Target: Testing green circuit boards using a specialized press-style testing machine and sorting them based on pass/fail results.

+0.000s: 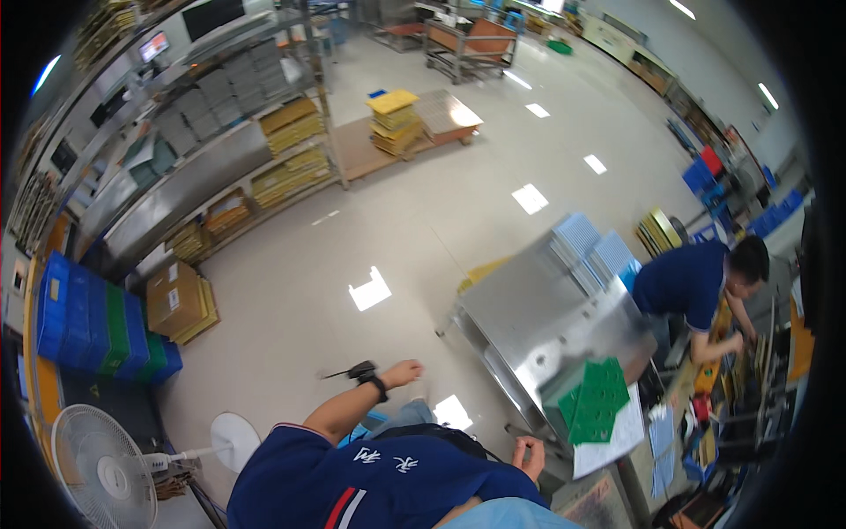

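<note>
My left hand (402, 374) is out in front of me over the floor, its fingers loosely curled in with nothing seen in them. A dark band with a black device (361, 371) is strapped round that wrist. Low beside my right side, my right hand (529, 457) has bent fingers, a gap at the thumb, and nothing visible in it. Nearest to it, on my right, are flat green panels (597, 401) like circuit boards, lying partly over white paper (608, 445) at the corner of a steel table (538, 309). Neither hand appears to touch them.
Light blue ridged trays (589, 251) stand on the steel table's far side. A co-worker (683, 286) bends over a cluttered bench at right. A white fan (106, 467), blue and green crates (97, 322) and a cardboard box (181, 300) are at left. Shelves (220, 141) stand beyond.
</note>
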Motion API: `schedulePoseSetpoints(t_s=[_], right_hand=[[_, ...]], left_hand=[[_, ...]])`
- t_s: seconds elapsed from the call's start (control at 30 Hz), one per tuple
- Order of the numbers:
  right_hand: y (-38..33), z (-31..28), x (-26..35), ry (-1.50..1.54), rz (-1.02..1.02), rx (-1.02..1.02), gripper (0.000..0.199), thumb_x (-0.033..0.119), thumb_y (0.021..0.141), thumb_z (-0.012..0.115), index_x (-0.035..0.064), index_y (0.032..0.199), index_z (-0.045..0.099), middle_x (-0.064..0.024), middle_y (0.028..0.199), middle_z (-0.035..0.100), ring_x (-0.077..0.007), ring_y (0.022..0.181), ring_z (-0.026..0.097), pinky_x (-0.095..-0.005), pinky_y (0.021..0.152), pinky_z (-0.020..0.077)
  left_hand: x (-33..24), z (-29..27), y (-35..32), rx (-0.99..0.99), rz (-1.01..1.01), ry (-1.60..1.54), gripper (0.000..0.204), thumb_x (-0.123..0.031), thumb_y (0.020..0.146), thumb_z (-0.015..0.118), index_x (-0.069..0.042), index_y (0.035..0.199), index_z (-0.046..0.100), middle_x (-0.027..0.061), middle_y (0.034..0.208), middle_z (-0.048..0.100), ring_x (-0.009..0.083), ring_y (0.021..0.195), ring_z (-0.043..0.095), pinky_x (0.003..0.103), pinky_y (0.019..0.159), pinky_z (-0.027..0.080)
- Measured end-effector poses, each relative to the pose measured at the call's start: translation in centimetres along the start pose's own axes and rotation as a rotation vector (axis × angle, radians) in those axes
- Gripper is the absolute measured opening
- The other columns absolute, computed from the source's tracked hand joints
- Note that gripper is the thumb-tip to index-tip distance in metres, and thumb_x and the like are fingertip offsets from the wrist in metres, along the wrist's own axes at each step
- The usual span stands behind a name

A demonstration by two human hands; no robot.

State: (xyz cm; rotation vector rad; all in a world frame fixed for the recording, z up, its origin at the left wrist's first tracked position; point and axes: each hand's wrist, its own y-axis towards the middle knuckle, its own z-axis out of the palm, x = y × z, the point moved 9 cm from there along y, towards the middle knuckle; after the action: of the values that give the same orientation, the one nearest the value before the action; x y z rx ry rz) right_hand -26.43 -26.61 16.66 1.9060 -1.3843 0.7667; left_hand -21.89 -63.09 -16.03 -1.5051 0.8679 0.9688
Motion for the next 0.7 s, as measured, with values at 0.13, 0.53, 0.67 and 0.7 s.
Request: schedulePoseSetpoints(t_s=[0.13,0.53,0.67,0.7], right_hand=[[5.5,5.1,0.7,-0.150,-0.102,0.096,0.003,0.008,0.088,0.062,0.0059,0.090,0.060,-0.0112,0.086,0.060,-0.0330,0.083,0.056,-0.0420,0.077,0.0417],[21.2,28.2,15.9,0.125,-0.484,0.510,0.008,0.010,0.086,0.063,0.0028,0.088,0.063,-0.0133,0.085,0.065,-0.0340,0.082,0.061,-0.0415,0.074,0.0453],[25.9,34.3,15.3,0.132,-0.440,0.542,0.008,0.012,0.087,0.064,0.0048,0.089,0.063,-0.0112,0.086,0.067,-0.0303,0.082,0.064,-0.0409,0.074,0.0463],[27.2,35.8,15.3,0.097,-0.445,0.528,0.008,0.013,0.088,0.063,0.0049,0.089,0.064,-0.0115,0.084,0.067,-0.0307,0.079,0.064,-0.0412,0.071,0.0475]], left_hand=[[-17.5,-1.7,4.0,0.084,0.297,0.518,0.032,-0.028,0.094,0.052,-0.003,0.109,0.064,0.0184,0.104,0.067,0.0360,0.097,0.064,0.043,0.088,0.050],[-3.0,-38.0,-16.3,-0.749,-0.171,0.263,0.032,-0.026,0.093,0.057,-0.004,0.115,0.064,0.0144,0.095,0.069,0.0272,0.081,0.065,0.037,0.074,0.051],[10.8,-38.8,-30.3,-0.916,-0.603,-0.079,0.030,-0.029,0.090,0.051,-0.003,0.084,0.065,0.0097,0.072,0.066,0.0192,0.062,0.060,0.035,0.052,0.046],[12.2,-36.6,-32.2,-1.051,-0.660,-0.363,0.028,-0.029,0.090,0.051,-0.005,0.086,0.065,0.0086,0.076,0.067,0.0189,0.061,0.061,0.036,0.047,0.045]])
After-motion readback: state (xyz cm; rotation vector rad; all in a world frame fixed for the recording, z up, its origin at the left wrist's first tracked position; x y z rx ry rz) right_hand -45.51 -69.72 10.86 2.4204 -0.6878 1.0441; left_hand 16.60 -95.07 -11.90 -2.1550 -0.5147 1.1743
